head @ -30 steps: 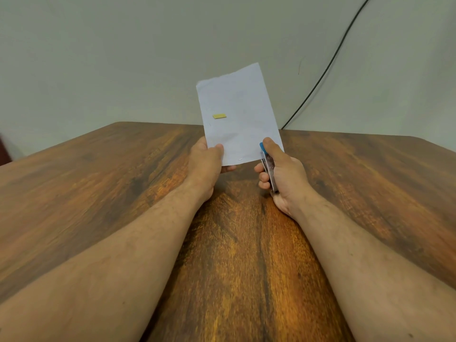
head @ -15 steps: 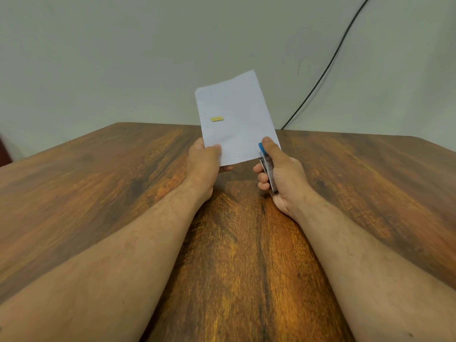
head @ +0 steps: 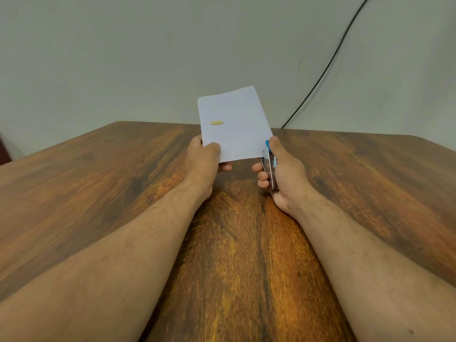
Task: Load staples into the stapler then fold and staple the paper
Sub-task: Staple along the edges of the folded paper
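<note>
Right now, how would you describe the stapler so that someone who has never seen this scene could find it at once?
Start at the brown wooden table and find the white paper held up above its middle. The stapler is at the paper's lower right corner, gripped in the right hand. It is the only narrow metal thing, with a blue tip by the thumb; the left hand holds only paper.

Two bare forearms reach in from the lower corners, sleeveless as far as the view runs, with fine dark hair along them. The left hand and right hand wear no gloves; no rings or watch seem present, though the fingers are partly hidden.
</note>
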